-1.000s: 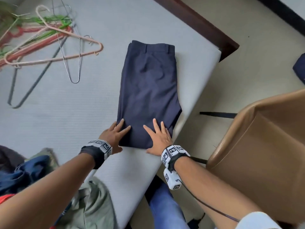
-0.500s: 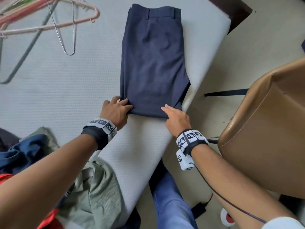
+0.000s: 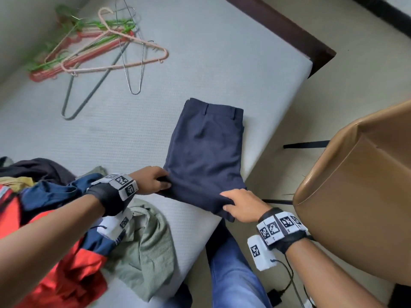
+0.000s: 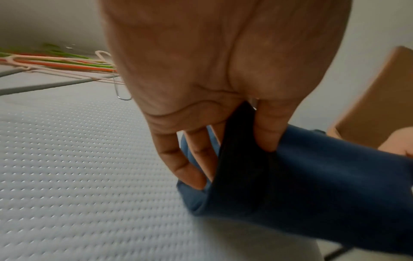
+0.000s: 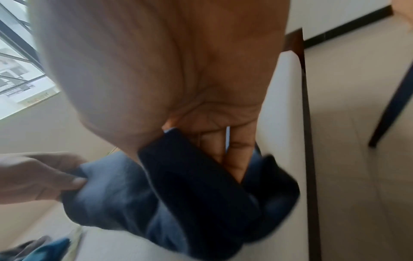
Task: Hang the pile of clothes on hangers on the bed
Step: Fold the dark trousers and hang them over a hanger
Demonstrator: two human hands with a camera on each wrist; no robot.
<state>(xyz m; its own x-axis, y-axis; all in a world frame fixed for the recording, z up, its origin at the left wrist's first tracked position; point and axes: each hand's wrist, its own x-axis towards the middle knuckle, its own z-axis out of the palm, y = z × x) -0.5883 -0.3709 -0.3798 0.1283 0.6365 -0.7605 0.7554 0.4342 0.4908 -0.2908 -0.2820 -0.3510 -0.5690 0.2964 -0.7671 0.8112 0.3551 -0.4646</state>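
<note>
1. Bed [image 3: 222, 63]: pale textured mattress, dark wooden frame along far right edge
2. Tan chair [image 3: 360, 196]: on floor, right of bed
3. Clothes pile [image 3: 66, 230]: near left on bed; red, navy, olive pieces heaped
4. Navy trousers [image 3: 206, 152]: folded, near right edge of bed, waistband at far end, near end lifted off mattress
5. Hangers [image 3: 104, 52]: far left on bed, overlapping; pink, green, red, grey, bare wire
6. Left hand [image 3: 151, 181]: grip pinching near left corner of trousers, thumb on top
7. Right hand [image 3: 242, 205]: grip pinching near right corner; fingers under fabric in right wrist view
</note>
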